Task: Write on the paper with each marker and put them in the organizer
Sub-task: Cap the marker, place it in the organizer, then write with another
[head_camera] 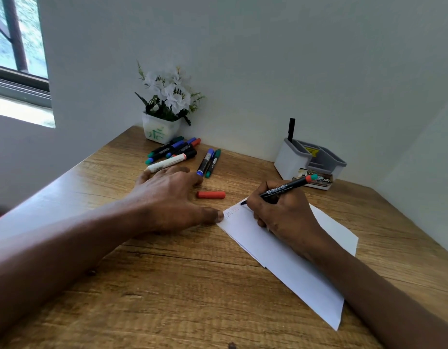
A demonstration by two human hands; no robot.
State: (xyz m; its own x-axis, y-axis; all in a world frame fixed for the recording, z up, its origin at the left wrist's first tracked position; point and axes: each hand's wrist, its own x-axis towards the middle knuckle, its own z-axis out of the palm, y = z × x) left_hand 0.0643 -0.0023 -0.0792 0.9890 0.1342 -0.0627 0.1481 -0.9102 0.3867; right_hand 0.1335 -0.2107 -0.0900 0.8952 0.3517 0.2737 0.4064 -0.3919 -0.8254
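Note:
My right hand (283,212) grips a black marker (286,188) with a red end, its tip pressed on the top edge of the white paper (293,268). Faint red writing shows near the paper's upper left corner. My left hand (172,197) lies flat on the table, fingers spread, its thumb pinning the paper's corner. A loose red cap (211,194) lies between the hands. A pile of markers (172,151) and two more markers (209,162) lie behind my left hand. The grey-and-white organizer (297,158) stands at the back right with one black marker (291,129) upright in it.
A pot of white flowers (165,107) stands in the back corner against the wall. A small printed box (318,180) lies in front of the organizer. The wooden table (167,285) meets walls at the back and right; a window is at far left.

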